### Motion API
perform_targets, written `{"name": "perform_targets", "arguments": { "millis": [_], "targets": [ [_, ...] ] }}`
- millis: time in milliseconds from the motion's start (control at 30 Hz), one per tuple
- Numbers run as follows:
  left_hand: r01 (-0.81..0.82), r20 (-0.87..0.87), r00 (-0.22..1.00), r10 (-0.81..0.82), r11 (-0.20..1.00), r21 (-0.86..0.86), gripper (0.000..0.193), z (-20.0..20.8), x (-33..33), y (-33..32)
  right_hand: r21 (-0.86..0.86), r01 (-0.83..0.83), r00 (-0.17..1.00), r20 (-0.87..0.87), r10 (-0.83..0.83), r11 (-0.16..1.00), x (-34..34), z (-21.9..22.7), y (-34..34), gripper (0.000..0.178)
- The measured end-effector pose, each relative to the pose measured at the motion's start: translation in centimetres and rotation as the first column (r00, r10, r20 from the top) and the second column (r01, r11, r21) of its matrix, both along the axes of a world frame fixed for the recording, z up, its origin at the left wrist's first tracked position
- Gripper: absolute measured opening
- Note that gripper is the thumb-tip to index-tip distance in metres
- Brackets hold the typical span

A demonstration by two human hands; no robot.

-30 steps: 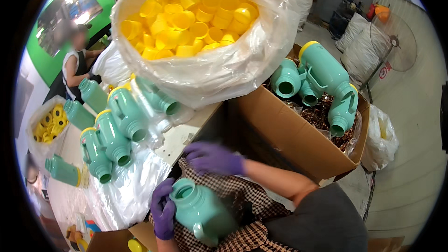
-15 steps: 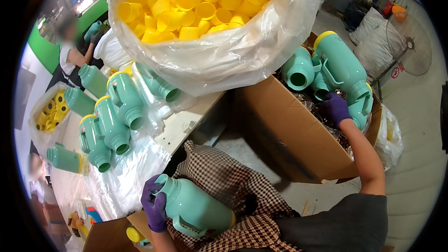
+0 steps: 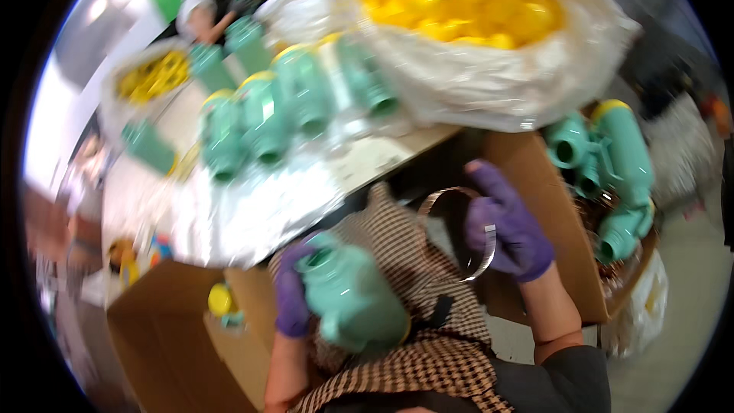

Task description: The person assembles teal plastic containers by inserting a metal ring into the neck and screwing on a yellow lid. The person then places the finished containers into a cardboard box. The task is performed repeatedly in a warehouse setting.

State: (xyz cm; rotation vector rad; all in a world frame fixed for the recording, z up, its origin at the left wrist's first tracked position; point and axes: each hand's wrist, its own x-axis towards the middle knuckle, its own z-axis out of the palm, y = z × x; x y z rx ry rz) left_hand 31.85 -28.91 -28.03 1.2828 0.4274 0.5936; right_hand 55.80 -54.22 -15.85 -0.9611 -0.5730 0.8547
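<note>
My left hand [image 3: 293,291], in a purple glove, is closed around the neck end of a green thermos jug body [image 3: 355,291]. The jug lies tilted over my lap, its open mouth toward the upper left. In my right hand [image 3: 516,233], also gloved in purple, is a thin shiny metal ring [image 3: 488,251], pinched at one side. The ring is held up to the right of the jug, apart from it. A checked apron [image 3: 382,214] covers my lap beneath both.
A cardboard box [image 3: 547,237] of green jug bodies and metal pieces stands at right. Yellow cups fill a large plastic bag [image 3: 489,99] ahead. More green jugs [image 3: 264,122] stand on the table [image 3: 138,199]. Another cardboard box [image 3: 160,321] is at lower left; a person [image 3: 200,8] works beyond.
My right hand has come out of the cardboard box and over toward my lap, bringing a metal ring. The view has swung right; my left hand still holds the jug.
</note>
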Motion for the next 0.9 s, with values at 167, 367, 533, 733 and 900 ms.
{"name": "perform_targets", "arguments": {
  "millis": [167,367,533,733,900],
  "targets": [
    [0.061,0.161,0.983,-0.087,0.985,0.162,0.095,3.2,-0.7,-1.5,-0.362,-0.254,0.963,-0.006,0.27,0.897,-4.4,-2.4,10.4,0.039],
    [0.052,-0.005,0.999,-0.051,0.993,0.102,0.088,2.9,-2.5,-0.8,-0.343,-0.118,0.892,0.376,0.252,0.932,-7.0,-5.4,13.5,0.032],
    [0.105,-0.224,0.971,-0.084,0.991,0.081,0.082,3.4,-2.3,-0.2,-0.248,-0.042,0.815,0.552,0.177,0.968,-7.7,-9.6,12.8,0.03],
    [0.242,-0.18,0.955,-0.237,0.97,0.003,0.08,2.1,-3.2,1.4,-0.28,-0.041,0.908,0.39,0.152,0.959,-9.4,-11.4,12.2,0.035],
    [0.059,-0.204,0.977,-0.063,0.998,-0.028,0.074,1.5,-3.1,-0.6,-0.346,0.006,0.9,0.41,0.145,0.938,-9.5,-11.1,12.0,0.03]
  ]
}}
